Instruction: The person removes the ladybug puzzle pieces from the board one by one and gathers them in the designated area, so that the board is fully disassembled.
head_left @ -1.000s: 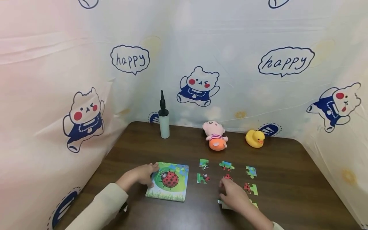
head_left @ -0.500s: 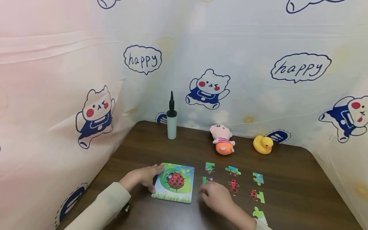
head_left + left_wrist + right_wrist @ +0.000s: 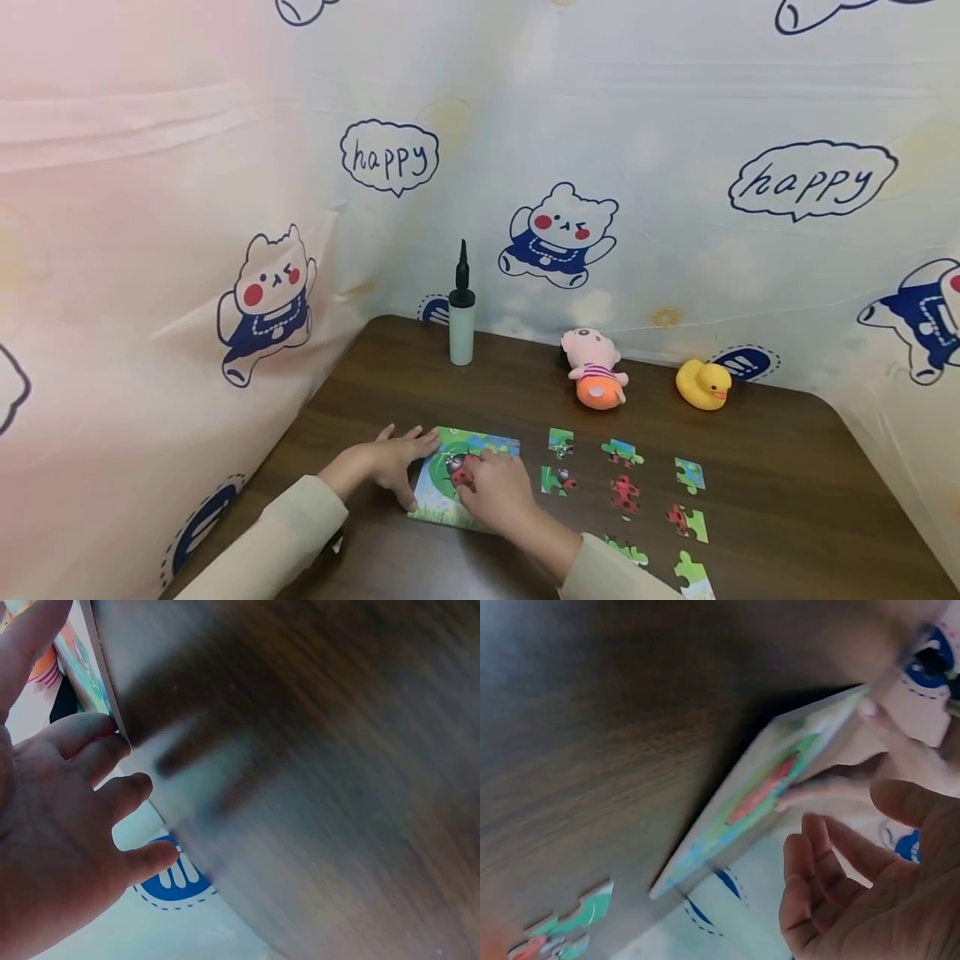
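Observation:
A square ladybug puzzle board (image 3: 441,502) lies on the brown table. My left hand (image 3: 392,463) touches its left edge with spread fingers; in the left wrist view, fingertips (image 3: 120,742) meet the board's side. Over the right part of the board hovers my right hand (image 3: 497,490), covering much of the picture. The right wrist view shows its fingers (image 3: 799,862) loosely bent, nothing seen between them, apart from the board (image 3: 761,791). Loose jigsaw pieces lie in rows to the right, among them a green piece (image 3: 553,479) and a red spotted piece (image 3: 625,496).
Behind the pieces lie a pink plush toy (image 3: 596,371) and a yellow rubber duck (image 3: 703,385). A hand pump (image 3: 462,329) stands at the back left. Printed cloth (image 3: 660,258) hangs behind the table. My right forearm may hide part of the bottom row.
My right hand has moved left from the loose pieces, past the green one, to over the board. My left hand stays at the board's left edge. The head view has shifted slightly.

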Motion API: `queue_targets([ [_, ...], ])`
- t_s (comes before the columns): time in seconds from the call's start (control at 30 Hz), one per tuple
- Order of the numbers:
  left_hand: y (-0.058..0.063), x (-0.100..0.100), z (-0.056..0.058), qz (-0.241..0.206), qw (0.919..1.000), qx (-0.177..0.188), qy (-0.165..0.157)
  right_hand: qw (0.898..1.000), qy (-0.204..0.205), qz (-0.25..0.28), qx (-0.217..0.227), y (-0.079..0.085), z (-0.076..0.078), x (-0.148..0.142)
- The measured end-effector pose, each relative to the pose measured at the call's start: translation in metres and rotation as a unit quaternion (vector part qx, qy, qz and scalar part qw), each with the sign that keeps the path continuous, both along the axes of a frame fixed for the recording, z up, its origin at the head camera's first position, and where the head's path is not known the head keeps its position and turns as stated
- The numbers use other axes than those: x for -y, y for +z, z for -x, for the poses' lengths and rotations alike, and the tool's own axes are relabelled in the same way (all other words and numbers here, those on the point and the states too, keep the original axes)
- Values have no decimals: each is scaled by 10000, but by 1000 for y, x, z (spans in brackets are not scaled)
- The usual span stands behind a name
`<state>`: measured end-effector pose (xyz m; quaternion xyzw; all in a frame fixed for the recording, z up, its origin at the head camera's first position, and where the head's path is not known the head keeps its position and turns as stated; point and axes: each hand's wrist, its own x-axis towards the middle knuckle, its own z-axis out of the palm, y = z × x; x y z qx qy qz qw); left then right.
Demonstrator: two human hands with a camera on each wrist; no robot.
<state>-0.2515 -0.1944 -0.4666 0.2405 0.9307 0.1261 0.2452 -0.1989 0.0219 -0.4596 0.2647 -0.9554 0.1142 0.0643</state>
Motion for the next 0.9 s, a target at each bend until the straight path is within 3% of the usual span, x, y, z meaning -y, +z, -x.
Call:
queue_targets([
  [0.1, -3, -1, -3, -145, 9998, 137, -16, 9994, -131, -309, 118, -10, 7, 7],
  [0.3, -7, -1, -5, -278, 9992, 273, 16, 9964, 36, -617, 576, -25, 13, 16],
  [0.47, -5, -2, 2, -158, 9996, 215, 4, 9970, 26, -588, 500, -24, 16, 21],
  [0.67, -4, -1, 5, -133, 9997, 211, -7, 9971, 285, -645, 289, -22, 17, 24],
  [0.8, -5, 1, 4, -141, 9996, 226, 68, 9989, 293, -170, 332, -23, 19, 24],
  [0.9, -5, 4, 4, -158, 9995, 249, 148, 9949, 364, 671, 655, -20, 20, 23],
])
